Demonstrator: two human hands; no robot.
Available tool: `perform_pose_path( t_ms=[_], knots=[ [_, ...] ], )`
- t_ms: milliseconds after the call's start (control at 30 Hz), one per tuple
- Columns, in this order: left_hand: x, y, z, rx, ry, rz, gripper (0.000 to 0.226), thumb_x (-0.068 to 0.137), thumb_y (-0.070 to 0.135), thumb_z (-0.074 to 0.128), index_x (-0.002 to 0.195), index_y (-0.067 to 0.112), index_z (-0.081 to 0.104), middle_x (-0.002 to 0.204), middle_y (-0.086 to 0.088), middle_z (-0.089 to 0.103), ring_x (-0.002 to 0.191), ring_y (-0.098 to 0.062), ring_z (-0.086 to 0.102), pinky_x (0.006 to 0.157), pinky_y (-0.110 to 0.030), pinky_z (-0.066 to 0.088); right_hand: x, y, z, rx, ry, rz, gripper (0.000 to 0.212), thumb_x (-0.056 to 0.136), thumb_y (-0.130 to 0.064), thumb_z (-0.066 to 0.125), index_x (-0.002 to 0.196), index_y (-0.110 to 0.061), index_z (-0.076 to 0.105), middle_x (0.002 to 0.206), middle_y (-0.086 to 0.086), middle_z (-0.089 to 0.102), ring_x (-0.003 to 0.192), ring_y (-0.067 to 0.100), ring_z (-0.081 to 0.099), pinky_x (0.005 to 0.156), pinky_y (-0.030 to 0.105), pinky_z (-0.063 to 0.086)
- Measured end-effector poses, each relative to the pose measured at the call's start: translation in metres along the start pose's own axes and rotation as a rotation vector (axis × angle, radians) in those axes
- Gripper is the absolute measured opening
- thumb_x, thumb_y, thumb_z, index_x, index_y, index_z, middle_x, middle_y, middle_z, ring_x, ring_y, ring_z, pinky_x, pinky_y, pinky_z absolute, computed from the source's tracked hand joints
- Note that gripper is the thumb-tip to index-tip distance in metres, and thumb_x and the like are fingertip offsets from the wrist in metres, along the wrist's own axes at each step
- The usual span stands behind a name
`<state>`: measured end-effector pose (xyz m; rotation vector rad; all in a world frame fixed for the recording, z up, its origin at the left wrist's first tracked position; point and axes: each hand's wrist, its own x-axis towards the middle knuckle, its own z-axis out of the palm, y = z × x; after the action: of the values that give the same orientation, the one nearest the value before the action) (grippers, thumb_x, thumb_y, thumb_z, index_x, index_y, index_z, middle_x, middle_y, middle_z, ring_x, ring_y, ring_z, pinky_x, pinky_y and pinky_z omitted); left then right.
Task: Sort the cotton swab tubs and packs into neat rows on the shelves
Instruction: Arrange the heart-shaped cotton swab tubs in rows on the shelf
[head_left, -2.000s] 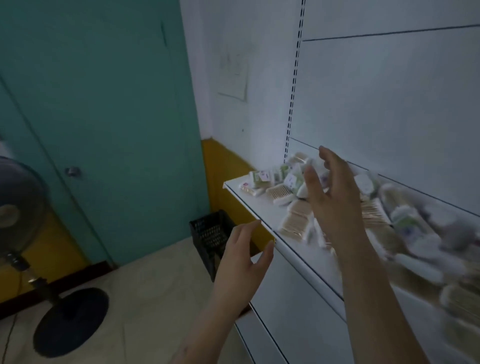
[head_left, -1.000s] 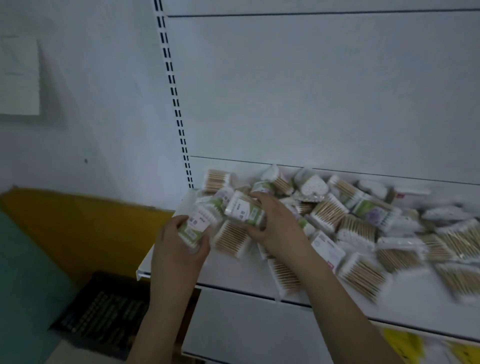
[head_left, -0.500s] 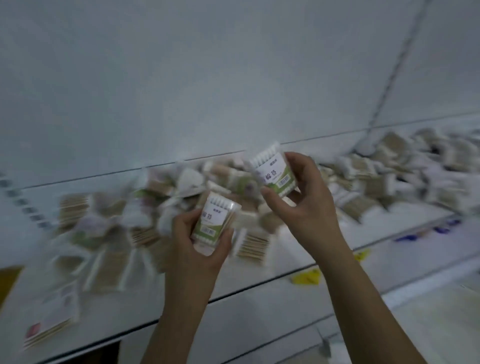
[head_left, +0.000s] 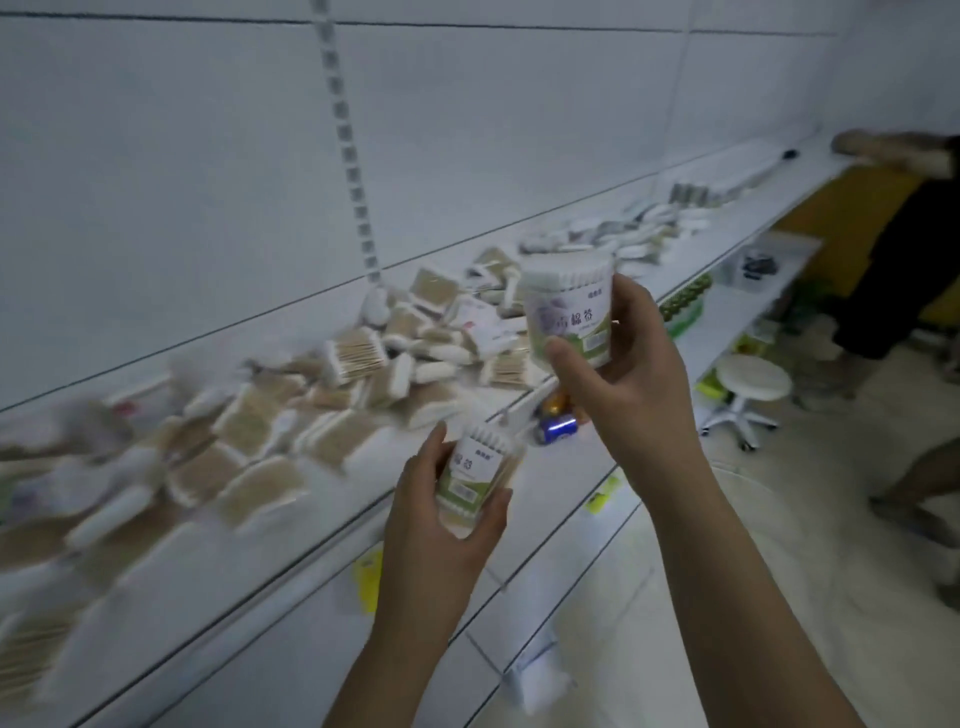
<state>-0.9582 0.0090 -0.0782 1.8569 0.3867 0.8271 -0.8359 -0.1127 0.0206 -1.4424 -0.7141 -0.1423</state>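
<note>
A clear, green-labelled cotton swab tub (head_left: 569, 312) is gripped by the right hand (head_left: 623, 379) at centre frame; a second clear tub (head_left: 475, 475) is clasped lower down by the left hand (head_left: 441, 525).

We hold one tub (head_left: 569, 312) in our right hand (head_left: 621, 384), raised in front of the shelf (head_left: 291, 535). We hold a second tub (head_left: 475, 475) in our left hand (head_left: 441, 525), lower and to the left of the first. Behind both hands, a heap of packs (head_left: 270, 426) lies on the shelf, running from the left end toward the right. A stool (head_left: 748, 395) stands on the floor to the right, before a lower shelf (head_left: 727, 306). A second person (head_left: 914, 249) stands at the far right.
</note>
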Motion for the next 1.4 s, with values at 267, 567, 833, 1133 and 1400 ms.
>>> perform_pose_path(
  t_ms=[267, 567, 833, 1133, 1400],
  knots=[
    [0.040, 0.011, 0.170, -0.021, -0.176, 0.079, 0.068, 0.083, 0.015, 0.078, 0.142, 0.031, 0.048, 0.120, 0.016, 0.053, 0.111, -0.006, 0.059, 0.079, -0.014, 0.052, 0.057, 0.052, -0.167, -0.085, 0.137, 0.052, 0.067, 0.086, -0.018, 0.075, 0.143, -0.030, 0.041, 0.114, -0.011, 0.063, 0.106, 0.011, 0.065, 0.079, 0.026, 0.056],
    [0.111, -0.001, 0.328, -0.140, -0.346, 0.063, 0.072, 0.083, 0.012, 0.078, 0.144, 0.032, 0.046, 0.134, 0.010, 0.052, 0.124, -0.008, 0.055, 0.087, -0.017, 0.054, 0.139, 0.123, -0.271, -0.191, 0.198, 0.066, 0.079, 0.091, -0.009, 0.069, 0.154, -0.032, 0.028, 0.113, -0.010, 0.059, 0.100, 0.003, 0.065, 0.073, 0.016, 0.052],
    [0.221, -0.001, 0.464, -0.215, -0.375, 0.079, 0.069, 0.081, 0.017, 0.081, 0.140, 0.034, 0.049, 0.132, 0.014, 0.054, 0.120, 0.005, 0.051, 0.080, -0.008, 0.049, 0.267, 0.188, -0.341, -0.327, 0.226, 0.070, 0.071, 0.089, -0.016, 0.072, 0.146, -0.039, 0.036, 0.109, -0.010, 0.059, 0.097, 0.009, 0.066, 0.078, 0.041, 0.058],
    [0.318, 0.005, 0.605, -0.256, -0.446, 0.100, 0.068, 0.081, 0.020, 0.082, 0.139, 0.034, 0.049, 0.129, 0.017, 0.053, 0.117, 0.002, 0.054, 0.081, -0.012, 0.052, 0.372, 0.260, -0.439, -0.392, 0.262, 0.115, 0.072, 0.086, -0.025, 0.075, 0.146, -0.036, 0.036, 0.116, -0.008, 0.059, 0.103, 0.007, 0.064, 0.084, 0.033, 0.058],
    [0.389, 0.002, 0.749, -0.227, -0.397, 0.070, 0.070, 0.078, 0.023, 0.084, 0.137, 0.037, 0.049, 0.128, 0.012, 0.053, 0.116, -0.005, 0.056, 0.084, -0.025, 0.058, 0.473, 0.339, -0.552, -0.419, 0.247, 0.106, 0.071, 0.084, -0.028, 0.076, 0.142, -0.031, 0.035, 0.116, -0.008, 0.059, 0.099, 0.007, 0.065, 0.082, 0.032, 0.059]
  ],
)
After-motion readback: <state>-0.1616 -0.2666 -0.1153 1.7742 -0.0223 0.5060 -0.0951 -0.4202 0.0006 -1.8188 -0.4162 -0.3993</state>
